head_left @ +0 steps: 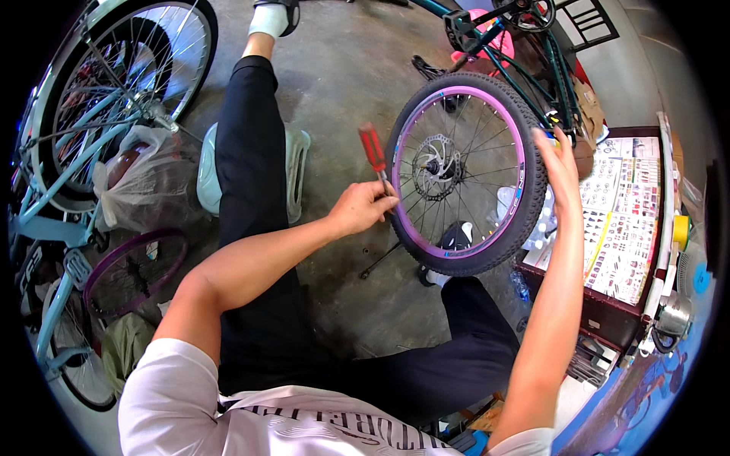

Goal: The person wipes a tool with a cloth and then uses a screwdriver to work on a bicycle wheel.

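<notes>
A bicycle wheel with a pink-purple rim [403,216] and a black knobbly tyre [538,194] stands tilted in front of me. A metal brake disc [426,181] sits at its hub. Beside the rim's left edge, my left hand [359,208] is closed on a screwdriver [372,147] by its metal shaft, its red handle pointing up. The tool's tip is hidden by my fingers and the tyre. My right hand [563,173] rests against the tyre's right side, fingers stretched out and apart.
A dark green bicycle frame [508,57] stands beyond the wheel. To the left are a light blue bicycle [57,228], a plastic bag [144,182], a loose purple rim [91,292] and a pale plastic stool [298,171]. A case with a printed sheet [620,220] stands at right.
</notes>
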{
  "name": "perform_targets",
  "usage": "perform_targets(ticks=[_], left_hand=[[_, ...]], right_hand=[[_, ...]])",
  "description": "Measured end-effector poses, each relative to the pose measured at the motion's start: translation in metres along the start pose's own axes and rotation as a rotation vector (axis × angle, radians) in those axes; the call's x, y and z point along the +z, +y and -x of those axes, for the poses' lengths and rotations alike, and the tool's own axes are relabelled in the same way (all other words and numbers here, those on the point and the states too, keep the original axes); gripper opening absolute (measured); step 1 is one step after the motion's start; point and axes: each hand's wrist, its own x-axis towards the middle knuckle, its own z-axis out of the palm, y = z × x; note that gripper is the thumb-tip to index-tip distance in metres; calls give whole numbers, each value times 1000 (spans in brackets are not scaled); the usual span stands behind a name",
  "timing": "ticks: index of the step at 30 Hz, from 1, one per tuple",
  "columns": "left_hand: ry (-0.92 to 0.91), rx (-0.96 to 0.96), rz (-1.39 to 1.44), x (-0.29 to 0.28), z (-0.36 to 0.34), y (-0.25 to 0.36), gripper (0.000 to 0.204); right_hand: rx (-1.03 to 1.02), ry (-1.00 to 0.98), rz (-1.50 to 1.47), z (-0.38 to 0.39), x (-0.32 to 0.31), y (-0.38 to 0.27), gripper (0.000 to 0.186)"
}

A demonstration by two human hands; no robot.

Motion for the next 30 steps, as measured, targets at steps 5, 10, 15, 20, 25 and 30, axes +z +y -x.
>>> perform_targets(ticks=[5,10,15,20,25,30], left_hand=[[7,52,17,-19,-23,21,19],[197,107,79,-55,-42,21,18],[425,28,161,-80,-55,9,17],[448,-40,271,-92,-52,15,17],[454,-13,339,-86,-55,24,17],[436,46,293,-76,-63,-2,18]], right_hand=[[12,163,731,-31,21,5,107],[-82,237,669,-1,50,-8,93],[-252,317,625,45,51,-45,78],[-351,313,243,83,15,9,60],[-228,209,202,134,22,95,71],[-263,232,226,78,6,81,73]])
